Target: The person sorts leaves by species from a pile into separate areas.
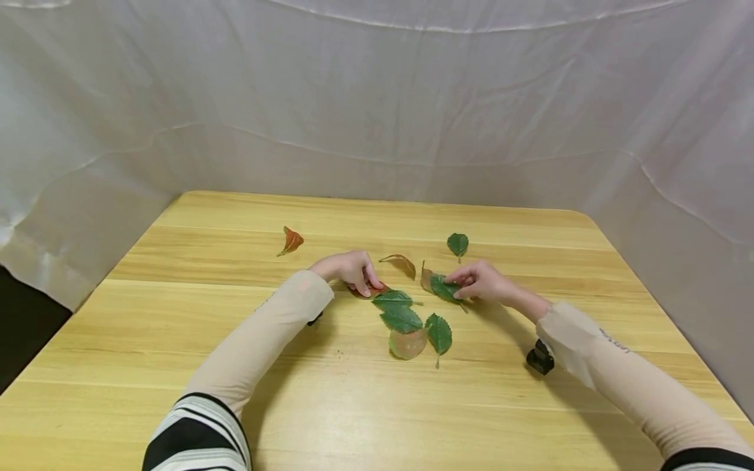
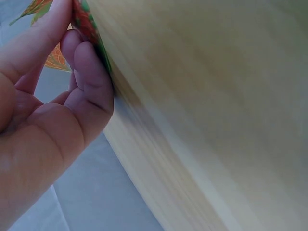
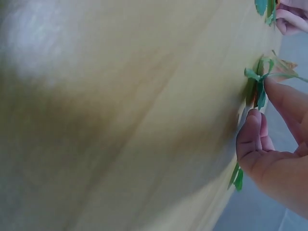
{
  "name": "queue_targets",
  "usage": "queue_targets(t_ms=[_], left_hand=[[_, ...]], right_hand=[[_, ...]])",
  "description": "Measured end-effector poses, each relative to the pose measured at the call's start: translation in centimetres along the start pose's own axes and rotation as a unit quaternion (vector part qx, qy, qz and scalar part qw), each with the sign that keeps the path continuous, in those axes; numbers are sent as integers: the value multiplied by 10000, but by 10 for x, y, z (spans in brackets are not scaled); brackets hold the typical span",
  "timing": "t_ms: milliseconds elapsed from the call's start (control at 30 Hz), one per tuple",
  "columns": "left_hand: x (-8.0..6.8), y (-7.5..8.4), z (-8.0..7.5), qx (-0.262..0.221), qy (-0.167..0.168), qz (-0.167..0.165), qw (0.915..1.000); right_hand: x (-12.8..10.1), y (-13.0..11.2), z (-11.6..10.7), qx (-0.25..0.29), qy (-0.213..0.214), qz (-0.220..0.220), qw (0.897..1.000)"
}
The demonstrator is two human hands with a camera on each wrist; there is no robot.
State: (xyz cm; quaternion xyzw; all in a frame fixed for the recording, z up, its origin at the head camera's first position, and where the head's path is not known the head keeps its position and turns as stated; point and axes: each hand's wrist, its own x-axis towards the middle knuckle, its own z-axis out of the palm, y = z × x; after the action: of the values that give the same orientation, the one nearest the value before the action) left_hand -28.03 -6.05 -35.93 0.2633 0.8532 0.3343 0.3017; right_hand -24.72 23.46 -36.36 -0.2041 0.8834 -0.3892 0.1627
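Left hand (image 1: pixel 349 269) pinches a flat red leaf (image 1: pixel 372 290) against the light wooden tabletop (image 1: pixel 177 327). Right hand (image 1: pixel 480 281) grips a dark green serrated leaf (image 1: pixel 443 288) just beside a brown leaf (image 1: pixel 426 278), mid-tabletop.

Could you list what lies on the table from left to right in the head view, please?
Orange leaf → left hand on a red leaf → curled brown leaf → right hand → black wrist camera.

Five green leaves (image 1: pixel 401 318), four red or brown leaves (image 1: pixel 291 241) and one pale leaf (image 1: pixel 408 344) lie on a wooden table (image 1: pixel 177 314).
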Motion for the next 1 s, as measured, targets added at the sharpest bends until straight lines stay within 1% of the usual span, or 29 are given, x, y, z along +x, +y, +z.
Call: queue_targets(t_ms=[200, 400, 700, 1000], left_hand=[[0, -1, 0, 26, -56, 99, 9999], [-1, -2, -2, -25, -98, 92, 9999], [-3, -1, -3, 75, -82, 21, 9999], [-6, -2, -4, -8, -104, 236, 9997]], right_hand=[[1, 2, 0, -305, -134, -177, 9993], [2, 1, -1, -423, -432, -348, 9976], [6, 1, -1, -422, -478, -257, 9976], [5, 2, -1, -249, -588, -269, 9976]])
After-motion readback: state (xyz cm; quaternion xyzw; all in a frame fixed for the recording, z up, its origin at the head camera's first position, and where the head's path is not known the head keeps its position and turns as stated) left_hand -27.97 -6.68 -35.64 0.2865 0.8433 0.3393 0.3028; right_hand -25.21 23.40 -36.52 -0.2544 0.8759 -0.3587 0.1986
